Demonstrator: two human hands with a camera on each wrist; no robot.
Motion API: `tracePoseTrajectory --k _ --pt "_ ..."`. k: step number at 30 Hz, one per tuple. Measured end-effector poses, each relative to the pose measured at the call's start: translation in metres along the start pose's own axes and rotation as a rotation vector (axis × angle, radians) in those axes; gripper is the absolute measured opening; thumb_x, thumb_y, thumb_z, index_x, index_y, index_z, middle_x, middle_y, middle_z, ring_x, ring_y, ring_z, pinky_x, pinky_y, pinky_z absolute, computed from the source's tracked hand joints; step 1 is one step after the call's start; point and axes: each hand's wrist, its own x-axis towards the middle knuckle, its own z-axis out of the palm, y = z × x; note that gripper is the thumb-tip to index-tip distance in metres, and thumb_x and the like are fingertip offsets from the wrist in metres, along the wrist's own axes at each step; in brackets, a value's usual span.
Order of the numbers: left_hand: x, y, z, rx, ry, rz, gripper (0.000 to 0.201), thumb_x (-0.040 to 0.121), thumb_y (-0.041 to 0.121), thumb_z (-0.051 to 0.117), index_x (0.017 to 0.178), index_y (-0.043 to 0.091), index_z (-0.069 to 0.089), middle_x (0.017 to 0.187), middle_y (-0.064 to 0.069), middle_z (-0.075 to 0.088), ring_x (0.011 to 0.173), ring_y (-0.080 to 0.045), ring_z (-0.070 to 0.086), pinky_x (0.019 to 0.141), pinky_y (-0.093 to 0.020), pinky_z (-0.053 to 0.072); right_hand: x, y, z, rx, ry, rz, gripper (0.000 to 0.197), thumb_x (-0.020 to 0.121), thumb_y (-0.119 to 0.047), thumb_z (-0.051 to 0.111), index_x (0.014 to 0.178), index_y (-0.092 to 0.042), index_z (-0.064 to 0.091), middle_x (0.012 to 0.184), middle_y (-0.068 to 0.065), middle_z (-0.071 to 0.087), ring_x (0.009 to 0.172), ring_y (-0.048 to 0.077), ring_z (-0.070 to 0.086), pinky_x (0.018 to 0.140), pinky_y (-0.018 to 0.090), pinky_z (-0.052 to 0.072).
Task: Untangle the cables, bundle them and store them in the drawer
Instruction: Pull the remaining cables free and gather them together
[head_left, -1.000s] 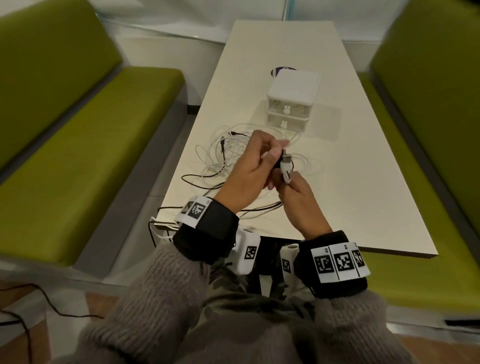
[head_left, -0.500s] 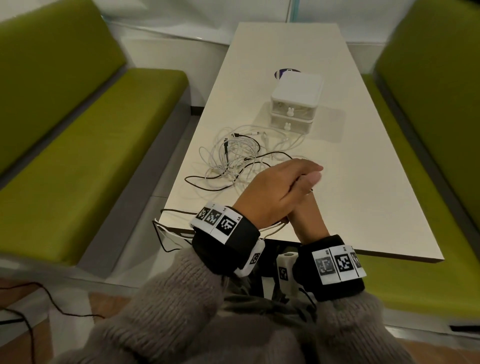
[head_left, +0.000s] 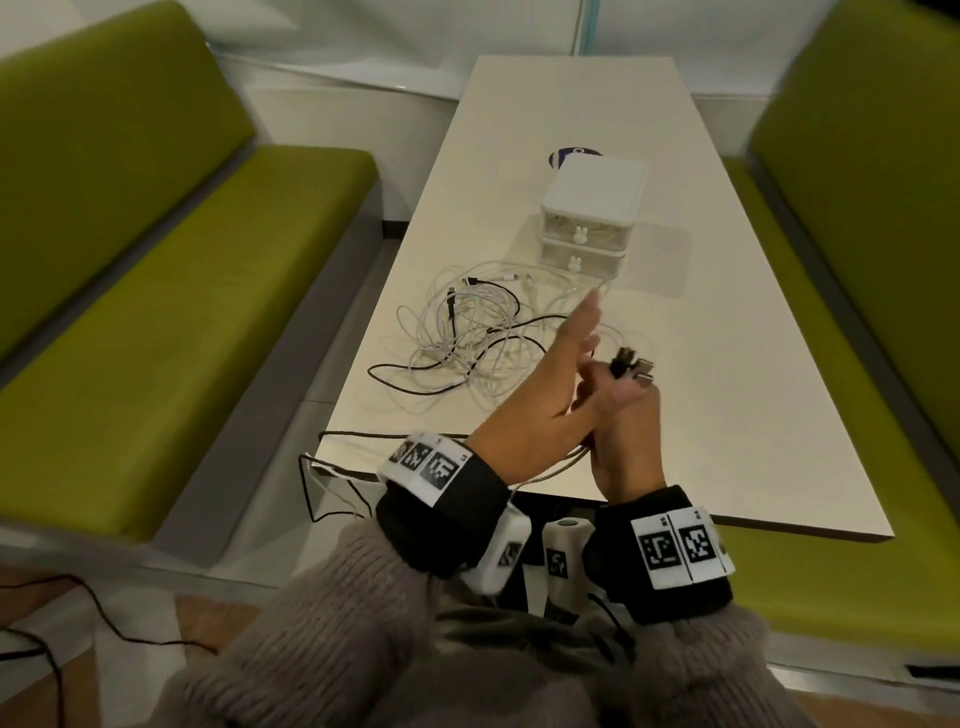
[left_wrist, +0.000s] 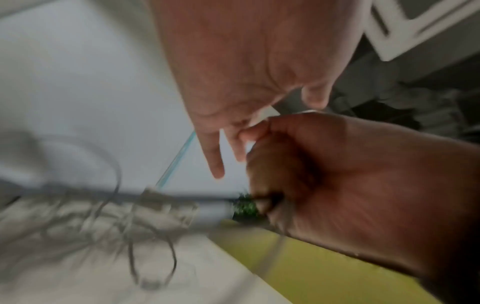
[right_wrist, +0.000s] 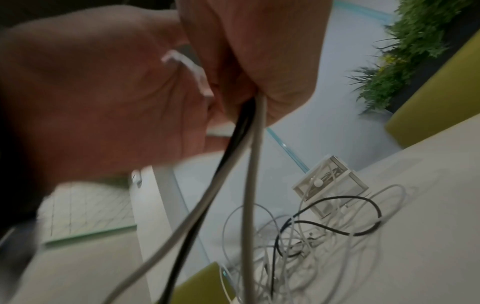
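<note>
Left hand (head_left: 540, 410) lifted, fingers now straight | right hand (head_left: 623, 415) grips cables (head_left: 467, 338) | drawer unit (head_left: 589, 223) beyond tangle

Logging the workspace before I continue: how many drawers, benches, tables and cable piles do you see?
Drawers: 2, stacked
Benches: 2, green
Table: 1
Cable pile: 1, with cable ends gripped in the right hand
Total: 6
</note>
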Motion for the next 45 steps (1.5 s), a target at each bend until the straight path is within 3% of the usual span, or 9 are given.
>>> tracePoseTrajectory --k 3,7,11,18,25,31,35,39,45 --pt "-0.018 -0.020 0.007 -0.211 -0.101 -0.194 0.095 0.065 0.076 0.056 0.137 0.019 0.030 0.129 -0.003 0.052 0.121 -0.012 0.051 0.104 -0.031 0.041 -0.004 -0.017 0.004 0.126 0.024 0.003 0.046 0.092 -0.009 0.057 0.052 -0.016 0.035 0.037 -0.008 0.031 0.032 0.007 0.027 0.037 0.016 0.025" --pt "-0.021 -0.024 -0.003 0.161 -0.181 -0.222 0.043 0.087 0.056 0.047 0.101 0.015 0.051 0.069 0.000 0.058 0.065 -0.019 0.057 0.065 -0.032 0.047 -0.005 -0.019 0.000 0.242 -0.008 0.031 0.049 0.094 -0.014 0.053 0.052 -0.020 0.031 0.041 -0.008 0.022 0.036 0.008 0.016 0.039 0.020 0.015" --pt "-0.022 -0.035 -0.026 0.704 -0.271 -0.224 0.043 0.090 0.059 0.036 0.096 0.021 0.055 0.070 0.007 0.052 0.070 -0.016 0.053 0.064 -0.034 0.041 0.004 -0.028 -0.012 0.338 -0.002 0.049 0.043 0.095 -0.015 0.049 0.057 -0.022 0.031 0.047 -0.007 0.020 0.042 0.009 0.015 0.043 0.024 0.016" --pt "-0.050 -0.064 -0.080 0.657 -0.098 -0.329 0.051 0.084 0.063 0.047 0.069 0.014 0.043 0.056 0.004 0.040 0.054 -0.008 0.038 0.056 -0.032 0.030 0.012 -0.030 -0.027 0.493 -0.103 0.015 0.020 0.071 0.001 0.030 0.068 -0.019 0.035 0.059 -0.006 0.030 0.051 0.010 0.026 0.049 0.020 0.031" --pt "-0.081 -0.072 -0.162 0.505 0.175 -0.573 0.078 0.062 0.092 0.022 0.062 0.019 0.048 0.061 0.006 0.049 0.057 -0.009 0.044 0.061 -0.026 0.035 0.019 -0.023 -0.021 0.258 -0.075 -0.001 0.032 0.093 0.006 0.028 0.086 -0.013 0.053 0.064 -0.004 0.040 0.052 0.007 0.033 0.054 0.021 0.035" --pt "-0.069 -0.088 -0.193 0.679 0.391 -0.502 0.056 0.096 0.049 0.031 0.064 0.005 0.046 0.059 -0.002 0.039 0.063 -0.023 0.039 0.057 -0.033 0.028 0.016 -0.006 -0.014 0.167 -0.183 -0.103 0.026 0.090 -0.030 0.041 0.088 -0.009 0.056 0.060 -0.008 0.050 0.053 0.006 0.041 0.057 0.018 0.043" --pt "-0.036 -0.100 -0.185 0.929 0.059 -0.442 0.032 0.096 0.035 0.044 0.078 0.013 0.058 0.083 -0.001 0.047 0.090 -0.024 0.044 0.081 -0.039 0.040 0.026 -0.017 -0.028 0.269 -0.067 -0.123 0.026 0.096 -0.031 0.036 0.077 -0.017 0.044 0.051 -0.009 0.037 0.050 0.009 0.043 0.066 0.023 0.053" --pt "-0.014 -0.109 -0.166 0.910 0.137 -0.228 0.009 0.089 0.019 0.058 0.092 0.021 0.066 0.090 0.004 0.053 0.092 -0.020 0.048 0.083 -0.039 0.043 0.027 -0.014 -0.038 0.206 -0.016 -0.113 0.026 0.093 -0.037 0.039 0.075 -0.018 0.046 0.053 -0.013 0.040 0.047 0.006 0.033 0.054 0.018 0.045" --pt "0.027 -0.119 -0.153 0.930 -0.007 -0.419 0.014 0.089 0.004 0.051 0.096 0.009 0.063 0.107 -0.012 0.059 0.102 -0.028 0.054 0.086 -0.034 0.043 0.030 -0.004 -0.032 0.028 -0.066 -0.200 0.058 0.104 -0.018 0.031 0.060 -0.038 0.062 0.059 -0.017 0.050 0.050 0.000 0.039 0.052 0.016 0.038"
